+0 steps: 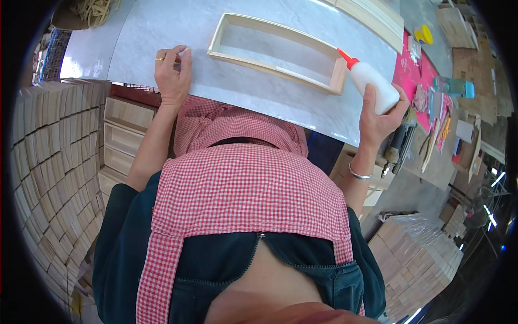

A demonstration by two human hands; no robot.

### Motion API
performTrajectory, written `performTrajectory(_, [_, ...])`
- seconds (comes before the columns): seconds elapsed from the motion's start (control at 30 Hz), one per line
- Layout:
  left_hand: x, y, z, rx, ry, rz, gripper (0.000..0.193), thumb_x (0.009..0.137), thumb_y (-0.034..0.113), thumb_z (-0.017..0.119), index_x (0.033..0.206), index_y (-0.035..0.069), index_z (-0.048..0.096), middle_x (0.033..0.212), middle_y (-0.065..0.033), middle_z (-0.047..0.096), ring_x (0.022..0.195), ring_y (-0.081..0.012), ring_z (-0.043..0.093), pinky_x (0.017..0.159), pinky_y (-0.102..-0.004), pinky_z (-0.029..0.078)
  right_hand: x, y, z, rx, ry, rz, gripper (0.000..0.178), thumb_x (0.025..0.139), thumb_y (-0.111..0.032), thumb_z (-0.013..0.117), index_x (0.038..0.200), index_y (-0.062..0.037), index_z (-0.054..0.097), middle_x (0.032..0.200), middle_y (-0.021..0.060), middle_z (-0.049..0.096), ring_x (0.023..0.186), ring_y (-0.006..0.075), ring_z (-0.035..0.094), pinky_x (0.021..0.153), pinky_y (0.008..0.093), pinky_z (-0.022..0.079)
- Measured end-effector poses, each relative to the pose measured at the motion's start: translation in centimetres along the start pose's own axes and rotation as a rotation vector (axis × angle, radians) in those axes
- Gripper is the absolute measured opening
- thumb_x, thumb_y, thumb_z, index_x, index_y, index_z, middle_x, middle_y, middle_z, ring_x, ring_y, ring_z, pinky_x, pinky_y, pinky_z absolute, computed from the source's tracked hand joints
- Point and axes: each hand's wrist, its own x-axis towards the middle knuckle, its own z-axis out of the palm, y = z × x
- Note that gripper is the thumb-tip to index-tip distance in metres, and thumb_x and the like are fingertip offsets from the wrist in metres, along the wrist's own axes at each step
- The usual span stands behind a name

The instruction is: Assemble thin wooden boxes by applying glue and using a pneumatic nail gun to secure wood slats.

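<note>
The right hand (381, 120) wrapped its fingers round a seemingly soft white bottle (375, 81), upper right, best gripped mid-body; the left hand (172, 78) curled narrowly, contents unclear; the wooden frame (264, 68), upper centre, looked light, stiff

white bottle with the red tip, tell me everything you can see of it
The bottle looks like smooth, opaque white plastic, rounded at the base, with a red collar and a long, tapering red nozzle. The right hand grips its lower part. It lies aslant, nozzle toward the right end of the wooden frame; whether the tip touches the wood is unclear. Its contents cannot be seen.
</note>
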Motion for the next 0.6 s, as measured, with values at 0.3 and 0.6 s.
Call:
performTrajectory(0.3, [0.1, -0.2, 0.1, 0.036, 0.015, 0.032, 0.017, 0.092, 0.015, 0.073, 0.105, 0.005, 0.073, 0.091, -0.0045, 0.055, 0.071, -0.0128, 0.053, 0.062, -0.0253, 0.048, -0.2, 1.3, -1.8, -0.037, 0.050, 0.029, 0.052, 0.080, -0.021, 0.085, 0.119, -0.0028, 0.055, 0.106, 0.0130, 0.064, 0.085, 0.0244, 0.062, 0.075, 0.0347, 0.053])
performTrajectory(0.6, [0.0, -0.3, 0.2, 0.045, 0.018, 0.028, 0.017, 0.092, 0.016, 0.073, 0.105, 0.005, 0.073, 0.091, -0.0043, 0.054, 0.071, -0.0125, 0.052, 0.062, -0.0254, 0.048, -1.8, 0.1, -3.6, -0.032, 0.007, 0.074, 0.051, 0.080, -0.020, 0.084, 0.119, -0.0033, 0.056, 0.106, 0.0130, 0.064, 0.086, 0.0240, 0.062, 0.076, 0.0346, 0.053])
